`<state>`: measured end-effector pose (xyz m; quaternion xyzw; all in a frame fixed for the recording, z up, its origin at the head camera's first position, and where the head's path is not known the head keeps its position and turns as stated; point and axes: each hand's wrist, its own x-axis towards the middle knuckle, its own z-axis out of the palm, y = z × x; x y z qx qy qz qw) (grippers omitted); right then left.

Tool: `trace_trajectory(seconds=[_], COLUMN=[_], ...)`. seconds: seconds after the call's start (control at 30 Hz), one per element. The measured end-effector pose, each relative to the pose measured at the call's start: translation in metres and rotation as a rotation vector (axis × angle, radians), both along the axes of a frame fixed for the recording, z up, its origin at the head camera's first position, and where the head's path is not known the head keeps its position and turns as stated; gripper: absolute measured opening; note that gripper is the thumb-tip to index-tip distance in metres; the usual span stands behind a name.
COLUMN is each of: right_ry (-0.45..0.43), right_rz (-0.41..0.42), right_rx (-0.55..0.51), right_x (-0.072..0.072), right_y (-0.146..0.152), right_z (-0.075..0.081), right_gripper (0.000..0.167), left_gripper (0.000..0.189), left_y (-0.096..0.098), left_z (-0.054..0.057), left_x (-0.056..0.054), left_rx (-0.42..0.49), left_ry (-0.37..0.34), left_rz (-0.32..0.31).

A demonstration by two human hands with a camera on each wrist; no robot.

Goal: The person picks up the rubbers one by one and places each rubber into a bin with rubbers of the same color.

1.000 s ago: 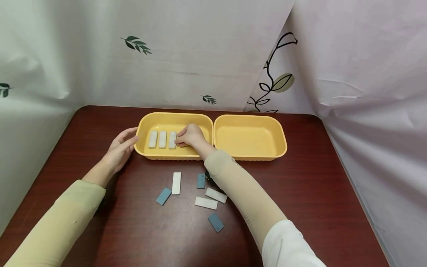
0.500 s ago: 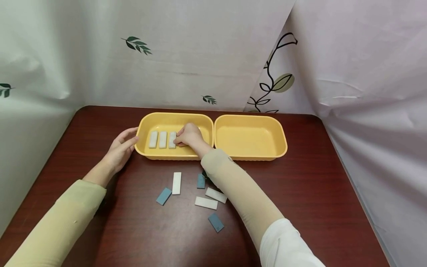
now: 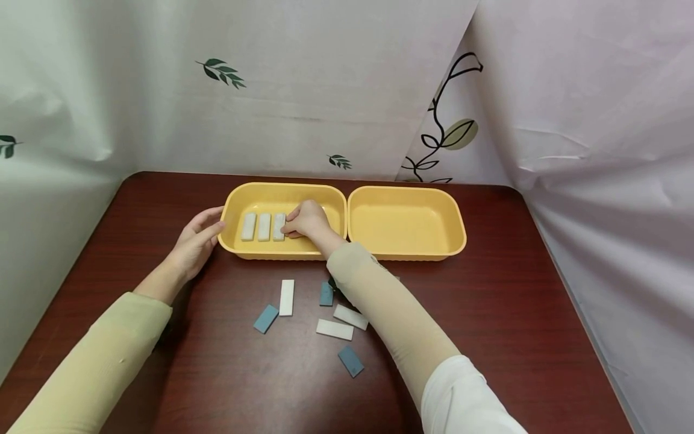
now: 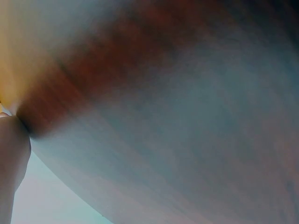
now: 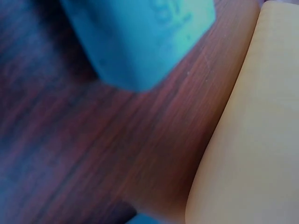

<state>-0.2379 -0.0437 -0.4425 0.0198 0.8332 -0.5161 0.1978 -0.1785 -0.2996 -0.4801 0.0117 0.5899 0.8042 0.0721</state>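
Inside the left yellow tray (image 3: 287, 191), three whitish rectangular tiles lie in a row: a left tile (image 3: 248, 226), a middle tile (image 3: 264, 227) and a right tile (image 3: 278, 226). My right hand (image 3: 306, 219) reaches into this tray and pinches the right tile at its right edge with thumb and curled fingers. My left hand (image 3: 196, 240) rests against the tray's left side, fingers and thumb extended to the rim. In the left wrist view, a finger (image 4: 11, 158) appears at the left edge beside blurred yellow.
A second yellow tray (image 3: 408, 220) adjoins on the right. In front lie white tiles (image 3: 287, 298) (image 3: 334, 330) (image 3: 350, 317) and blue tiles (image 3: 266, 319) (image 3: 326, 294) (image 3: 351, 361); a marked blue tile (image 5: 140, 42) looms in the right wrist view. My right forearm crosses the table (image 3: 488, 337).
The right tile has shifted slightly left under my right hand's fingers. My right forearm has moved a little left; my left hand stays at the tray.
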Motion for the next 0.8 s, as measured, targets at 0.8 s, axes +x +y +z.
trace_trajectory(seconds=[0.8], right_ry=[-0.012], right_rz=[-0.003], right_rx=[-0.071], right_x=[0.004], right_y=[0.009], right_z=[0.016], right_gripper=[0.024], left_gripper=[0.027], left_y=[0.002], left_z=[0.002], left_x=[0.002], left_rx=[-0.013], left_ry=[0.004], left_rz=[0.008])
